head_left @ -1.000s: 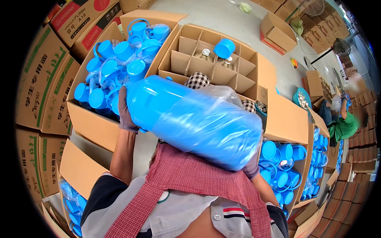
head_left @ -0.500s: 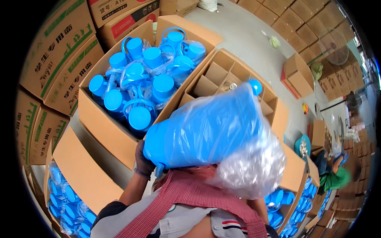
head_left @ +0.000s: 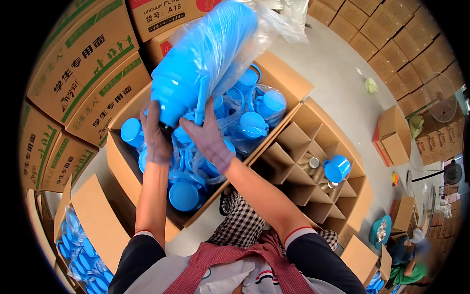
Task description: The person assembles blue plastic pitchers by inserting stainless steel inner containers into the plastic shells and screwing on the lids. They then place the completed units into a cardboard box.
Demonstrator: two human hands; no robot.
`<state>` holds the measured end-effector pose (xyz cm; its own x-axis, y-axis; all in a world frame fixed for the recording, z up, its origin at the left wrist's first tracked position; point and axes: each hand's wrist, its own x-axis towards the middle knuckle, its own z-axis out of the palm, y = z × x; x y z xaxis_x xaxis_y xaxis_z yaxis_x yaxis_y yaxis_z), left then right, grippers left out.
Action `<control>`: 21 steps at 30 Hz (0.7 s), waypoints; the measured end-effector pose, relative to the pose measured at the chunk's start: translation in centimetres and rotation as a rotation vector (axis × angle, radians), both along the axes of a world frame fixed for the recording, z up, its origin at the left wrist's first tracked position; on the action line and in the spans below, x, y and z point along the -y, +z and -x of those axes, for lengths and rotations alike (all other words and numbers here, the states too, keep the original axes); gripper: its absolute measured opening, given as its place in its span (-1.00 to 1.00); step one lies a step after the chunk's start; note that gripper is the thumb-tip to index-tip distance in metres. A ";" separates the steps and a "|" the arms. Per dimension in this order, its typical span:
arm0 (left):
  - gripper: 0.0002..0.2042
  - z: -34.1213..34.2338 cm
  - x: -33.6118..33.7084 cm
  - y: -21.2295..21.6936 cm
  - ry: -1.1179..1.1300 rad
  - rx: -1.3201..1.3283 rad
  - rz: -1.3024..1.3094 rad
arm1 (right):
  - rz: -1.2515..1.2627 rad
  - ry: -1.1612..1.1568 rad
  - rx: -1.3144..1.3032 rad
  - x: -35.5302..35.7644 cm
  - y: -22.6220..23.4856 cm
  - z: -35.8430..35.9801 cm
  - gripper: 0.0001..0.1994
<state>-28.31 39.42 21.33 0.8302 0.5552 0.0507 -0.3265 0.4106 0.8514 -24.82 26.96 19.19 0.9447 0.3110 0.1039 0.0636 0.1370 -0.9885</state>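
Closest in, a checked cloth (head_left: 242, 223) lies in the lap below the forearms. Both arms stretch up and forward over an open carton (head_left: 122, 166) packed with bagged blue cups (head_left: 185, 195). The left hand (head_left: 156, 137), gloved, grips the base end of the big blue flask (head_left: 205, 61), fingers curled up against its bottom rim. The right hand (head_left: 210, 137) grasps the flask's blue handle strap, fingers wrapped up along it. The flask, wrapped in a clear plastic bag (head_left: 279, 22), tilts up and away above the carton, its far end high near the stacked boxes (head_left: 88, 73). To the right sits a divider box (head_left: 313, 161), a blue cup (head_left: 337, 168) standing in one cell. Farther off, grey floor (head_left: 338, 78).
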 end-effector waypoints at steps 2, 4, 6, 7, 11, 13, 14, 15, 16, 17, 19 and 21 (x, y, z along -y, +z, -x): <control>-0.40 -4.2 -3.3 -2.3 0.175 -0.029 -0.711 | -0.125 0.043 -0.240 -1.1 1.2 -2.9 -0.32; -0.32 -7.9 -1.7 0.8 0.093 -0.379 -0.523 | -0.239 0.126 -0.407 -0.1 0.5 -6.6 -0.42; -0.26 -10.9 -1.2 0.9 0.238 -0.461 -1.066 | -0.313 0.286 -0.461 2.3 -0.6 -11.2 -0.48; -0.26 -12.3 -0.9 1.2 0.268 -0.399 -1.178 | -0.304 0.274 -0.544 2.7 -0.9 -12.9 -0.58; -0.28 -17.1 1.4 3.9 0.235 -0.247 -1.435 | 0.228 0.208 0.632 5.0 -3.3 -18.0 -0.94; -0.28 -21.6 3.7 3.7 0.094 -0.227 -1.539 | -0.017 0.157 0.322 6.3 -9.3 -24.3 -0.96; -0.29 -23.3 2.7 2.3 0.044 -0.312 -1.604 | -0.348 0.305 -0.161 5.1 -8.7 -23.8 -0.93; -0.30 -25.0 2.0 1.4 -0.007 -0.380 -1.665 | -0.696 0.276 -0.665 4.6 -7.3 -23.1 -0.88; -0.30 -26.5 1.9 0.4 -0.026 -0.394 -1.676 | -0.740 0.175 -0.723 4.2 -6.3 -22.6 -0.85; -0.30 -28.2 2.1 -0.6 -0.050 -0.396 -1.687 | -0.784 0.065 -0.773 4.1 -5.8 -22.6 -0.82; -0.29 -31.7 2.0 -2.8 -0.095 -0.408 -1.692 | -0.657 0.055 -0.599 4.7 -6.3 -22.4 -0.72; -0.28 -34.1 0.3 -5.4 -0.134 -0.439 -1.683 | -0.314 0.256 -0.162 6.5 -6.6 -20.7 -0.59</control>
<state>5.81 39.15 15.90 0.9710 0.0700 0.2287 -0.0148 -0.9369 0.3493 -4.07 20.47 12.57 0.8531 0.5143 0.0882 -0.1636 0.4241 -0.8907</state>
